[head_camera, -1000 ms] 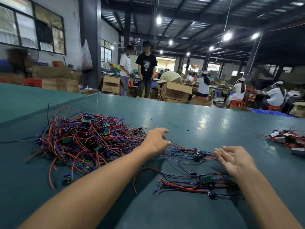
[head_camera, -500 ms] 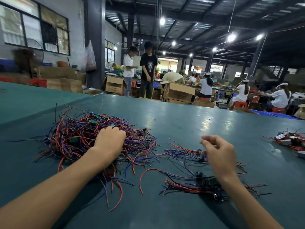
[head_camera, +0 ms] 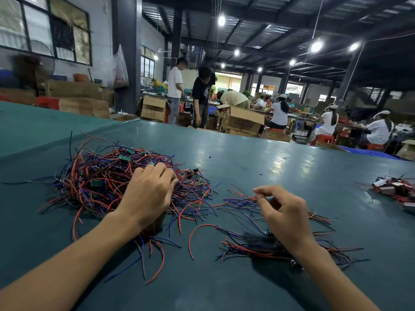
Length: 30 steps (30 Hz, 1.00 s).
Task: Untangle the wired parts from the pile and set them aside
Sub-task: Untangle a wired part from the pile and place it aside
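Wired parts are mostly lying tangled in a red-and-blue pile at left centre of the frame, on a teal worktop. The left hand is resting on it, its grip curling into the wires with the fingertips hidden, so I cannot tell if it is holding any. The right hand, lower right of centre, is pressing thumb and forefinger together; any wire between them is too fine to see. A small set-aside bundle is lying partly under that wrist. Most sorting seems left.
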Tool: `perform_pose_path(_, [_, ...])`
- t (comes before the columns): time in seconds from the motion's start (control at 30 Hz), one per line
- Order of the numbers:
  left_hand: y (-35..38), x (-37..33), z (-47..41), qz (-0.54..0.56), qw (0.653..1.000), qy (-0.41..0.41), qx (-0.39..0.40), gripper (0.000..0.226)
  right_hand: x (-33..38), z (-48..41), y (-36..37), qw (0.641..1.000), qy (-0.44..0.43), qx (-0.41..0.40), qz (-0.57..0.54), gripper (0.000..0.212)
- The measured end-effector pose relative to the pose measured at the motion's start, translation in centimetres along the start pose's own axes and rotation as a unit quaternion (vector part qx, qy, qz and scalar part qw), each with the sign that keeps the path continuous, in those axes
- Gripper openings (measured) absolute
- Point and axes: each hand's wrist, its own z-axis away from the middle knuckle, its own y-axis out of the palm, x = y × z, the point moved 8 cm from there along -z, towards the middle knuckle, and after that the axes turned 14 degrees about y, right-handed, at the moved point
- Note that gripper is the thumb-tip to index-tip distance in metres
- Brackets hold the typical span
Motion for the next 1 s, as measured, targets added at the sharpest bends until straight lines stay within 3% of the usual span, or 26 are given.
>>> perform_pose_path(0.2, [-3.3,-2.4,-0.6,0.067,0.991,0.044,-0.108,0.02,0.0,0.3,1.2,0.999,-0.008,0.051,-0.01,0.02])
perform_pose_path(0.3, [-4.4,-3.9,-0.7,0.077,0.987,0.076,-0.122,0.021,0.7,0.8,2.0,0.995,-0.026,0.092,-0.034,0.019])
perform_pose_path(0.43, [-5.0,-6.1,-0.9,0.127,0.972,0.137,-0.143,0.019,2.1,1.7,3.1,0.987,-0.068,0.141,-0.034,0.034])
perform_pose_path(0.63, [-4.2,-9.5,-0.5,0.231,0.948,0.164,-0.146,0.015,4.3,3.3,5.3,0.968,-0.134,0.21,-0.014,0.037])
perform_pose_path(0.73, [-4.1,-9.9,-0.7,0.267,0.935,0.146,-0.181,0.014,4.4,3.5,5.5,0.966,-0.142,0.217,-0.005,0.015])
perform_pose_path(0.83, [-4.2,-7.9,-0.8,0.309,0.92,0.058,-0.232,0.013,4.4,3.4,5.2,0.965,-0.121,0.233,-0.016,0.017])
perform_pose_path(0.9, [-3.0,-5.6,-0.7,0.432,0.868,-0.078,-0.232,0.014,4.4,3.2,5.0,0.962,-0.091,0.254,-0.042,0.023])
perform_pose_path(1.0, [-0.5,-3.4,-0.2,0.593,0.73,-0.248,-0.233,0.019,4.6,3.4,4.8,0.956,-0.049,0.275,-0.09,0.029])
